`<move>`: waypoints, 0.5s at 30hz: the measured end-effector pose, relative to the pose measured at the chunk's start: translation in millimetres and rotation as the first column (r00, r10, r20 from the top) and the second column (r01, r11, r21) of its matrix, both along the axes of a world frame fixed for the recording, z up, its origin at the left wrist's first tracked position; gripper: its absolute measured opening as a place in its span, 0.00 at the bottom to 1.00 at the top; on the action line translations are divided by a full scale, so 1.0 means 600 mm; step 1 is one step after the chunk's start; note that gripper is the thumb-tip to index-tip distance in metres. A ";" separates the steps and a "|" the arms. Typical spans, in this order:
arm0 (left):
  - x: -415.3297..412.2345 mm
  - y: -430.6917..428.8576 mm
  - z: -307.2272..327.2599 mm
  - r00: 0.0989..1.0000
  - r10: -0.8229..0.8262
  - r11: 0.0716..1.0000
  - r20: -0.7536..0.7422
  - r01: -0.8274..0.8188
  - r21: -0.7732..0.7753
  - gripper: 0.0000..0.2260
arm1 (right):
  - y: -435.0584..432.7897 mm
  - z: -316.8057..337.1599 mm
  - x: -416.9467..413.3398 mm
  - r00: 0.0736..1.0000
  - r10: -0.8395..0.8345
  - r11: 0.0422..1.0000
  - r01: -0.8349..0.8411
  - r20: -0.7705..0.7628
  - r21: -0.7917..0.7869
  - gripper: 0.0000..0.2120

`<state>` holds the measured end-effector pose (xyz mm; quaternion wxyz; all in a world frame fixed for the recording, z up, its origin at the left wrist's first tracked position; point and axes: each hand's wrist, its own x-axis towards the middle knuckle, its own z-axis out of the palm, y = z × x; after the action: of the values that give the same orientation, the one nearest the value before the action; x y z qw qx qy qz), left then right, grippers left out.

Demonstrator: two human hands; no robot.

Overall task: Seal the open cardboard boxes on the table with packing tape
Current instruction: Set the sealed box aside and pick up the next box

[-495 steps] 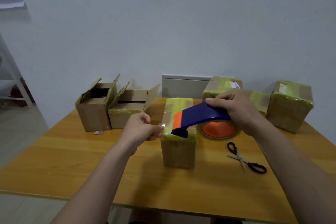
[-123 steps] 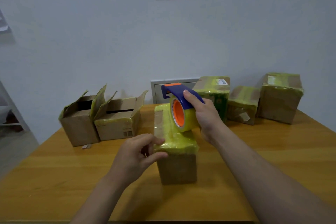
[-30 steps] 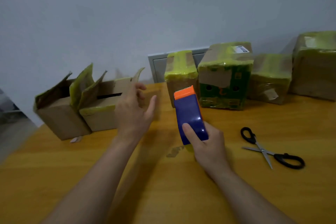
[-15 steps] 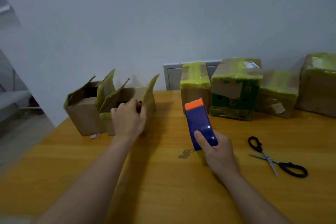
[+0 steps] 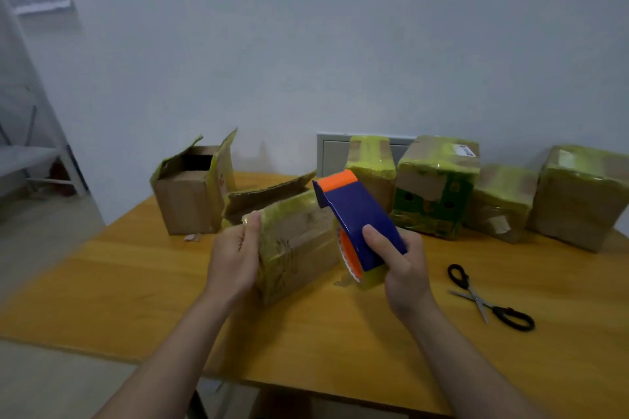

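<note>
An open cardboard box (image 5: 296, 241) with old yellow tape on its sides lies tilted in the middle of the wooden table (image 5: 136, 299), its flaps pointing away from me. My left hand (image 5: 235, 255) grips its near left end, thumb on top. My right hand (image 5: 400, 269) holds the blue and orange tape dispenser (image 5: 357, 218) raised just right of that box, its yellow tape roll below. A second open box (image 5: 192, 187) stands upright at the back left.
Several boxes wrapped in yellow tape (image 5: 439, 187) stand in a row along the wall at the back right. Black-handled scissors (image 5: 486, 299) lie on the table to the right of my right hand. A grey shelf frame (image 5: 30, 160) stands off the table's left.
My left hand has pulled the right-hand open box from the back left to the table's middle and tipped it. My right hand has lifted the dispenser off the table.
</note>
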<state>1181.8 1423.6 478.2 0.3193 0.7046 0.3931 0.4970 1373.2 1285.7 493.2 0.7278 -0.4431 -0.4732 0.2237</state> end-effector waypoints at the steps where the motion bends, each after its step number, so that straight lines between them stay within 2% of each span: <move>1: -0.005 -0.002 -0.001 0.999 -0.028 1.000 0.023 0.028 -0.009 0.26 | -0.004 0.009 0.000 1.000 0.008 1.000 -0.008 0.009 0.002 0.27; 4: -0.018 -0.018 -0.006 0.978 -0.180 0.981 0.101 0.186 -0.052 0.30 | -0.019 0.029 0.003 1.000 0.017 1.000 -0.017 0.015 0.010 0.25; 7: -0.017 -0.046 0.002 0.950 -0.276 0.950 0.145 0.293 -0.107 0.28 | -0.031 0.039 0.008 1.000 0.023 1.000 -0.023 -0.014 -0.005 0.14; 9: -0.010 -0.053 0.000 0.946 -0.301 0.948 0.121 0.310 -0.067 0.30 | -0.037 0.043 0.012 0.999 0.021 1.000 -0.021 -0.039 -0.006 0.12; 11: 0.000 -0.050 -0.009 0.967 -0.247 0.969 0.070 0.248 -0.005 0.31 | -0.041 0.043 0.019 0.999 0.012 1.000 -0.012 -0.039 -0.013 0.13; 14: 0.014 -0.039 -0.010 0.997 0.002 0.994 -0.071 0.005 0.106 0.17 | -0.046 0.040 0.033 0.999 -0.015 0.999 0.014 -0.033 -0.036 0.15; 15: 0.017 -0.039 -0.005 0.988 0.081 0.989 -0.134 -0.063 0.133 0.19 | -0.047 0.037 0.037 0.999 -0.022 0.999 0.021 -0.030 -0.050 0.17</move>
<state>1192.1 1400.3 475.3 0.2270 0.7419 0.4070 0.4821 1395.5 1257.7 515.5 0.7260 -0.4627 -0.4515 0.2342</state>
